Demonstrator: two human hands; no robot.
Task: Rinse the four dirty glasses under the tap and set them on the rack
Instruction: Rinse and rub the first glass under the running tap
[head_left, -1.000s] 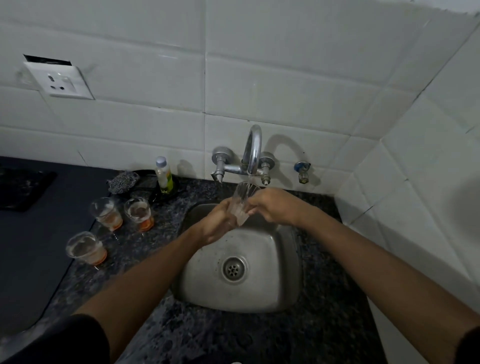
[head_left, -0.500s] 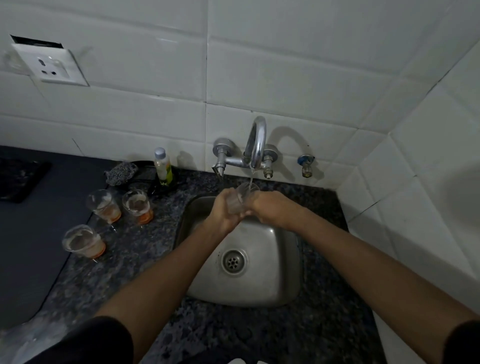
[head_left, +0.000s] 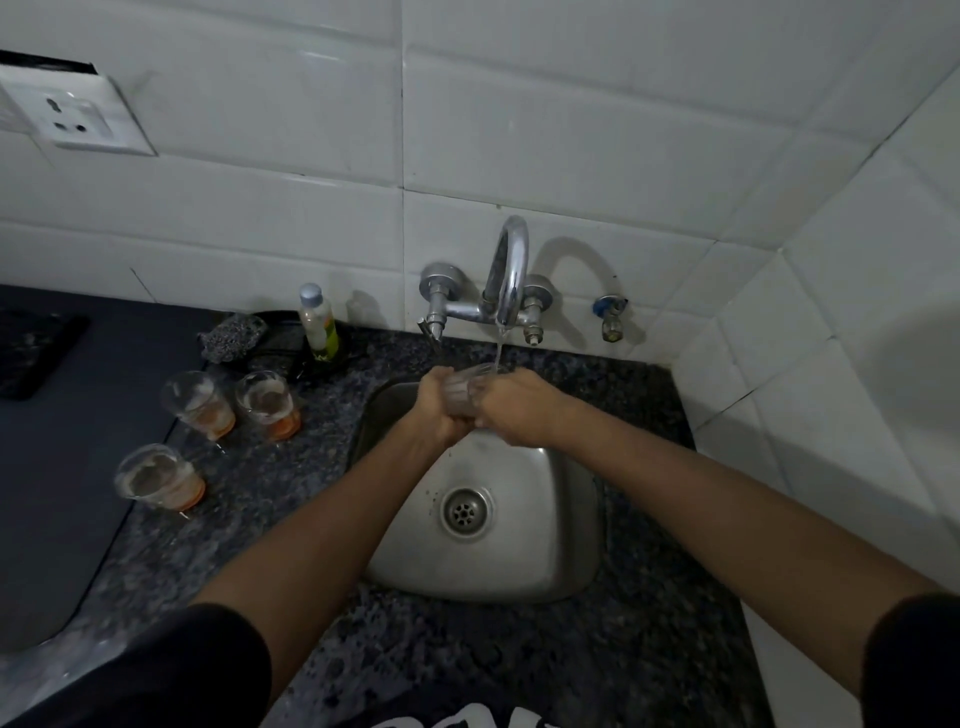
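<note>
Your left hand (head_left: 439, 410) and right hand (head_left: 514, 410) both wrapped around a clear ribbed glass (head_left: 462, 387), tilted under the tap (head_left: 506, 275) stream, three orange-stained glasses (head_left: 267, 405) at nine o'clock on the tabletop (head_left: 291, 493)

I see a polished chrome tap (head_left: 506, 280), glossy. The sink (head_left: 545, 519) is brushed steel, duller sheen. The surface (head_left: 649, 649) looks like speckled dark granite, smooth. Wall tiles (head_left: 571, 130) are glossy white ceramic. The glass (head_left: 464, 387) I hold is clear and ribbed. Three dirty glasses (head_left: 197, 397) are clear with an orange film. The bottle (head_left: 318, 323) is clear plastic. The scrubber (head_left: 231, 338) is rough metal mesh.
</note>
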